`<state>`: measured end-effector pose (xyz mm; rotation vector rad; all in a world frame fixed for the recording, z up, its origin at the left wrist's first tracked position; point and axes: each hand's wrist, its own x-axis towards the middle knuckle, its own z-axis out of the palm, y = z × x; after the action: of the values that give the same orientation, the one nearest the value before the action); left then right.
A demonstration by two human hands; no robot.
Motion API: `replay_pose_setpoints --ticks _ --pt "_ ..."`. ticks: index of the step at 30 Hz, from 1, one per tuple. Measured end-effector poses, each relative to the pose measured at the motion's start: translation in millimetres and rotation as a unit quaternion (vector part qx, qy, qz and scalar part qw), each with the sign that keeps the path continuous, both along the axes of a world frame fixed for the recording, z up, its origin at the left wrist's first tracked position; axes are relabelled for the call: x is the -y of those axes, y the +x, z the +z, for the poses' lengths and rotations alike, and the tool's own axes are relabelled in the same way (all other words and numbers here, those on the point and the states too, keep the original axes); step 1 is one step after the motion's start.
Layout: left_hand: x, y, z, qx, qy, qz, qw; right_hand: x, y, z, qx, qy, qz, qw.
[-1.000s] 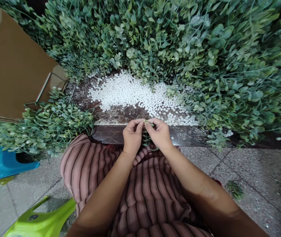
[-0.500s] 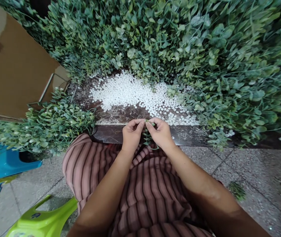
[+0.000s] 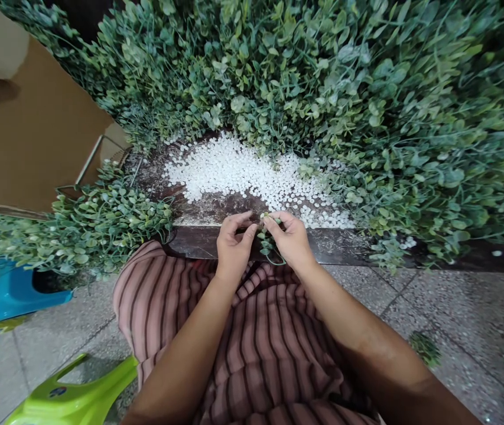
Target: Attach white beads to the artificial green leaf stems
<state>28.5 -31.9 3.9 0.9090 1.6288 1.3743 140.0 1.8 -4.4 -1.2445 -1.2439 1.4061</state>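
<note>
My right hand [image 3: 290, 236] pinches a small green leafy sprig [image 3: 266, 241] between thumb and fingertips. The sprig's stem and leaves hang down between my hands, over the table's front edge. Just left of it is my left hand [image 3: 236, 242], its thumb and forefinger apart with no item visible between them. Beyond both hands, a spread of small white bead-like pieces [image 3: 238, 168] lies on the dark wooden table [image 3: 216, 206].
Thick green foliage [image 3: 287, 71] covers the back and right; another leafy bunch [image 3: 114, 218] sits at left beside a cardboard box [image 3: 25, 130]. Below are a lime-green stool [image 3: 78, 392], a blue stool [image 3: 16, 289] and a small green sprig [image 3: 425, 348] on the tiled floor [image 3: 464, 307].
My left thumb and fingertips have parted and drawn back from the sprig, which they were touching together with my right hand. My right hand still pinches it.
</note>
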Motion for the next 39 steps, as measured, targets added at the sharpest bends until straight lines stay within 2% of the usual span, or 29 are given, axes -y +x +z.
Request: replay_pose_setpoints --ticks 2,5,8,12,15,18,20,23,26,28,30,33,36,39 --pt "5 1 4.6 0.047 -0.045 0.005 0.998 1 0 1.8 -0.021 0.007 -0.014 1.000" --pt "13 5 13.3 0.134 -0.138 -0.068 0.979 3 -1 6.3 -0.026 0.035 -0.042 0.998" --pt "16 8 20.3 0.200 -0.177 -0.118 0.957 3 -1 12.3 -0.016 0.082 -0.045 0.995" --pt "14 7 23.8 0.219 -0.154 -0.078 0.960 4 5 19.9 -0.002 0.153 -0.005 0.988" --pt "13 3 23.0 0.213 -0.140 -0.048 0.966 5 14 24.1 -0.023 0.135 0.010 0.991" --pt "14 1 21.7 0.196 -0.132 -0.034 0.971 8 22 28.8 -0.052 0.105 -0.016 0.993" --pt "14 2 21.1 0.182 -0.120 -0.038 0.975 11 23 32.5 -0.039 0.101 -0.024 0.994" --pt "13 5 19.6 0.158 -0.084 -0.062 0.982 18 17 35.8 0.019 0.117 0.010 0.993" --pt "14 10 15.9 0.115 -0.037 -0.074 0.990 23 10 33.0 0.076 0.156 0.036 0.984" --pt "16 12 13.4 0.093 -0.024 -0.083 0.992 24 8 29.5 0.090 0.167 0.028 0.982" --pt "18 12 12.9 0.073 -0.019 -0.101 0.992 23 10 27.4 0.066 0.147 0.011 0.987" --pt "17 6 18.2 0.038 -0.015 -0.117 0.992 20 21 30.1 -0.035 0.070 -0.011 0.997" --pt "11 -4 25.5 0.002 -0.042 -0.098 0.994 17 40 39.4 -0.167 0.002 -0.002 0.986" --pt "6 -9 26.7 -0.075 -0.052 -0.071 0.993 13 60 50.6 -0.232 -0.024 -0.012 0.972"
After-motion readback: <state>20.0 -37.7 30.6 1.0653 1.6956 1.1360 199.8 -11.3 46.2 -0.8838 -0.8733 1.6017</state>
